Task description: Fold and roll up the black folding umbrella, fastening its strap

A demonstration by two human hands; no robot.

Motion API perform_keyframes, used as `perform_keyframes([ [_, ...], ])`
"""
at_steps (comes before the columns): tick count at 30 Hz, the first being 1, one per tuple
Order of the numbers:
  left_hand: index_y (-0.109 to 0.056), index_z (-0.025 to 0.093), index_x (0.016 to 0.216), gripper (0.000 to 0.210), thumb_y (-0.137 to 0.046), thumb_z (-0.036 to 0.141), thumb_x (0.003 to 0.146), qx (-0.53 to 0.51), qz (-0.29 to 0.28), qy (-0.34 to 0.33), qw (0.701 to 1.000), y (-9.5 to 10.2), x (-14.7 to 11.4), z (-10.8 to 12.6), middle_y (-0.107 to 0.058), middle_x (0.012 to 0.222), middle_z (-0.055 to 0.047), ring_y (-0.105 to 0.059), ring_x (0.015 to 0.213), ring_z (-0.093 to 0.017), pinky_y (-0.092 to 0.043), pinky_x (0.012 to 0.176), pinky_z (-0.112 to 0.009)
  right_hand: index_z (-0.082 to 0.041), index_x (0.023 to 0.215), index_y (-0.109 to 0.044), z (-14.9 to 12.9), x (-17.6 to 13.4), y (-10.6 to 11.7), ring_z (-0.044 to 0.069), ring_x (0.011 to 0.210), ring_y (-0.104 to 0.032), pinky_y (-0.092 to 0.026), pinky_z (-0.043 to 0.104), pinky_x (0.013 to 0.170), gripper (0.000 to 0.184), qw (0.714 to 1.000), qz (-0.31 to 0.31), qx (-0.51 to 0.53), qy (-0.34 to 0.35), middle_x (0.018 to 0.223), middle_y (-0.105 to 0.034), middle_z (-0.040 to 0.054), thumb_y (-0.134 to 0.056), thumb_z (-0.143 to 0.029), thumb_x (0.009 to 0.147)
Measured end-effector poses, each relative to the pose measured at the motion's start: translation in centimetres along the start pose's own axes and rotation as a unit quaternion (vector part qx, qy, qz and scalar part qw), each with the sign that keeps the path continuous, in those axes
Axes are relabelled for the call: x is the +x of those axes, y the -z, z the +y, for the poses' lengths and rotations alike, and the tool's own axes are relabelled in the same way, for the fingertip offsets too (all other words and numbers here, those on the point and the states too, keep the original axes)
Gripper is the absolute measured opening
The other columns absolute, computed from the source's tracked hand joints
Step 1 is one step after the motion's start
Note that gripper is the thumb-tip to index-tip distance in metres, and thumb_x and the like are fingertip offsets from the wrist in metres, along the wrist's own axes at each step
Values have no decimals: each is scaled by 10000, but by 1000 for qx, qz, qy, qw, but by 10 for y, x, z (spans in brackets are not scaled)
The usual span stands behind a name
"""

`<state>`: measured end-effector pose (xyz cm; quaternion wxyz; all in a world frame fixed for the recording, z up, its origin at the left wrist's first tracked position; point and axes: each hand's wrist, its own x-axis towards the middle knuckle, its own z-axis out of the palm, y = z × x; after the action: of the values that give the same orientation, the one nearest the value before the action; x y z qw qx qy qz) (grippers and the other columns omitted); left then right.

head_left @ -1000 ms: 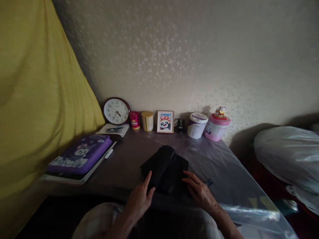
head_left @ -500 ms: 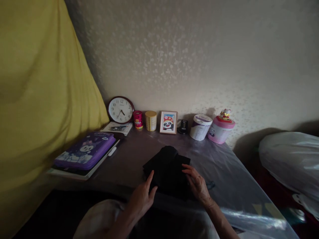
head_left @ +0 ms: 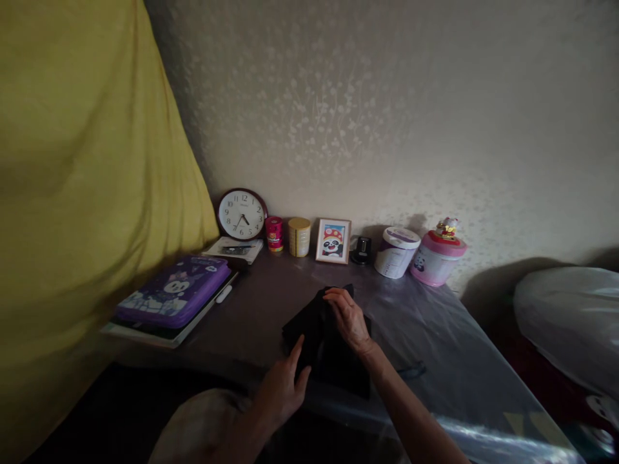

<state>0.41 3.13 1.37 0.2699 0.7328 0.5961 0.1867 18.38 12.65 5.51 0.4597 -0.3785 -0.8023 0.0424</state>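
A piece of black cloth point(head_left: 309, 325), dark and partly folded, lies on the table in front of me. At its lower left edge my left hand point(head_left: 285, 386) rests with thumb and index finger apart; its other fingers are curled out of view. My right hand point(head_left: 349, 320) is over the cloth's upper part, fingertips pinched together on a raised fold. Its forearm crosses the right side of the cloth. Whether the black cloth is a garment I cannot tell. A small dark strip point(head_left: 412, 370) lies to the right, beside my right forearm.
Along the wall stand a round clock point(head_left: 242, 214), a pink can point(head_left: 274, 234), a yellow-lidded can point(head_left: 299, 237), a panda picture frame point(head_left: 333, 241), a black object point(head_left: 362, 250) and two tubs point(head_left: 396, 252). A purple case point(head_left: 176, 291) lies left by a yellow curtain point(head_left: 97, 161).
My right hand has moved up and left from the cloth's right edge to its top, where it now pinches and lifts a fold. The left hand stays nearly in place.
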Motion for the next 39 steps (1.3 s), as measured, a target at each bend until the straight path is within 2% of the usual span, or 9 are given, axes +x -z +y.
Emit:
perform_keyframes([
  [8,-215,112,1409,569,-316,304,883,5,8,-28,1000,-1,0,-1,-631,1124,-131,-616,981,-200,-428,870,-280,-216,1028,-574,2,11,-40,141,988,-561,-458,257,889,255,997,-49,-53,7,1062,-567,66,-337,-210,934],
  [13,-199,72,1403,574,-307,307,891,36,2,-32,999,-5,-2,-3,-594,1174,-171,-619,956,-218,-438,828,-290,-215,1037,-579,8,8,-54,145,962,-565,-462,242,866,245,990,-101,-98,17,1081,-561,64,-374,-162,912],
  [18,102,120,1416,733,-383,274,888,23,9,4,1000,-8,-5,0,-666,1016,-108,-647,836,-179,-438,728,-242,-217,1006,-593,8,10,-54,144,911,-578,-479,230,797,227,981,-145,-130,20,1070,-562,62,-394,-167,907],
  [20,154,159,1406,759,-393,245,886,29,9,-1,1000,-6,-6,3,-668,991,-81,-644,824,-167,-434,720,-232,-221,996,-598,7,11,-53,141,895,-580,-482,227,781,228,979,-152,-138,19,1059,-565,60,-390,-180,912],
  [24,-11,305,1424,644,-358,207,891,93,-16,-45,994,-2,-6,6,-641,986,-49,-625,847,-166,-433,756,-255,-233,967,-607,7,13,-54,130,861,-585,-485,217,751,227,975,-165,-146,21,1029,-572,52,-388,-196,917],
  [26,-101,340,1416,587,-335,203,896,122,-26,-55,991,-2,-5,5,-632,946,-46,-622,824,-168,-440,737,-262,-231,950,-611,8,14,-55,128,845,-588,-488,217,742,224,974,-170,-148,22,1009,-576,49,-392,-201,917],
  [30,-142,319,1416,556,-327,219,902,127,-12,-51,991,-7,-4,2,-631,923,-51,-621,810,-178,-445,717,-270,-231,988,-605,7,11,-52,126,841,-599,-500,227,748,229,977,-168,-130,21,1013,-578,51,-389,-203,918],
  [34,-163,307,1415,534,-316,230,910,120,2,-41,992,-11,-4,1,-642,927,-54,-627,795,-179,-443,709,-269,-216,1100,-556,-3,-6,-38,154,975,-579,-496,283,838,246,987,-135,-84,26,1121,-558,76,-392,-217,916],
  [39,-151,267,1423,531,-300,240,915,118,5,-38,992,-10,-6,3,-644,928,-67,-625,807,-183,-444,716,-268,-197,1012,-597,-3,-34,-24,182,1030,-558,-443,383,925,217,989,-122,-69,55,1062,-620,79,-406,-204,911],
])
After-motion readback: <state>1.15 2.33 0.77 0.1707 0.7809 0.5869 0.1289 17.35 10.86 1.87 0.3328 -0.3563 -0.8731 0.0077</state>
